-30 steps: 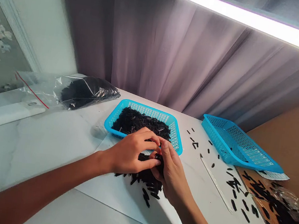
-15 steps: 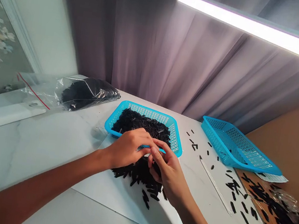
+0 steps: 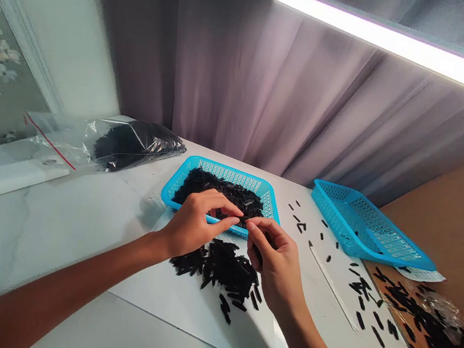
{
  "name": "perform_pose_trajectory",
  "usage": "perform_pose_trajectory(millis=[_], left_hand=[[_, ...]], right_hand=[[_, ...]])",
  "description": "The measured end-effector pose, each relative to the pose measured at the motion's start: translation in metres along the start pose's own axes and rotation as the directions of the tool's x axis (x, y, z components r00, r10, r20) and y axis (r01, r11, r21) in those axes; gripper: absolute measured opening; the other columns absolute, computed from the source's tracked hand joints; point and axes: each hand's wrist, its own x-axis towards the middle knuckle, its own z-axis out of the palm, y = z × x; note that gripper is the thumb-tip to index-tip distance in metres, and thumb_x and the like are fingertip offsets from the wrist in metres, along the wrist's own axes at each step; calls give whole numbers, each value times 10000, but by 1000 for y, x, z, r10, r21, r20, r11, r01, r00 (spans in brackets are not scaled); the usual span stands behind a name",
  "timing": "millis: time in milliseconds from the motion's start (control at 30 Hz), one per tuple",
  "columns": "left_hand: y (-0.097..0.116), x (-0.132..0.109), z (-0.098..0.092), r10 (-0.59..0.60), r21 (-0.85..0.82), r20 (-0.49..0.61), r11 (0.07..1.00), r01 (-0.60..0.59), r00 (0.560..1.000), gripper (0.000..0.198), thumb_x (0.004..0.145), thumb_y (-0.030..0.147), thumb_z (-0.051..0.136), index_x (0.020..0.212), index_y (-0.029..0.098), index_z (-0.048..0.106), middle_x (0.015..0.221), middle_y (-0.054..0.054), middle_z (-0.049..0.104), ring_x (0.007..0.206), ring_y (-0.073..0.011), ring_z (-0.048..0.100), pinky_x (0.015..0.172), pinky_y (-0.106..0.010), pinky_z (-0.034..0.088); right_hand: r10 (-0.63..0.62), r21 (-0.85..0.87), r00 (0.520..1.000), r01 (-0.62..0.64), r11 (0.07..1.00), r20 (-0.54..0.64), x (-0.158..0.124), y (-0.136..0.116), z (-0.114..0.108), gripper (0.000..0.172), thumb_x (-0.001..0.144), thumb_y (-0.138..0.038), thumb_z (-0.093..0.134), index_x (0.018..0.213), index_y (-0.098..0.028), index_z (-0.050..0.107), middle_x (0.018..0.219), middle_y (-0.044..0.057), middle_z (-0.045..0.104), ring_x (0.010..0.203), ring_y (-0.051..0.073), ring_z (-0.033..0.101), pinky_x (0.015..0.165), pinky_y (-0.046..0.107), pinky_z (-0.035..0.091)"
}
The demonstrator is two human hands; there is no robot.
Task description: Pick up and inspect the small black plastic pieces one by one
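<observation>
The left hand (image 3: 195, 227) and right hand (image 3: 276, 266) nearly meet fingertip to fingertip above a blue basket (image 3: 224, 168) of black pieces (image 3: 221, 187); any grip is unclear.

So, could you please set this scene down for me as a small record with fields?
left hand: above the near rim of a blue plastic basket
right hand: fingertips beside the left hand's; anything pinched too small to tell
in basket: heap of small black pieces
on white sheet: looser black pieces
further: second blue basket; clear plastic bag of black pieces
</observation>
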Motion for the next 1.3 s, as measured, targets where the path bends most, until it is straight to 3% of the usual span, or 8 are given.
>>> perform_pose_trajectory(millis=[133,400,967,1300], left_hand=[[1,2,-1,-60,-56,19,997,61,998,97,835,129,737,904,195,753,825,3,743,749,-132,588,644,-245,462],[4,1,-2,-99,-152,25,983,102,995,69,837,160,744,895,196,747,835,0,731,758,-126,611,635,-246,460],[8,0,-2,-22,-258,-30,966,14,999,48,844,182,755,888,191,736,810,1,706,717,-108,594,622,-240,438],[15,1,-5,-37,-341,-14,940,30,999,39,841,179,758,873,192,739,815,-8,716,747,-124,620,637,-251,454]], right_hand=[[-29,20,1000,29,999,4,0,-2,-1,244,831,-408,744,937,-203,664,549,-93,420,435,44,286,398,198,170],[-99,1,995,99,995,-21,-3,-4,-1,201,829,-390,751,878,-204,693,548,-82,433,444,53,329,401,207,192],[-312,-139,947,299,944,-81,-14,-12,3,78,861,-335,723,871,-258,720,575,-51,494,486,95,383,444,264,284],[-352,-131,932,339,932,-91,-18,-10,3,40,855,-311,723,851,-271,727,595,-39,524,481,105,406,430,273,293]])
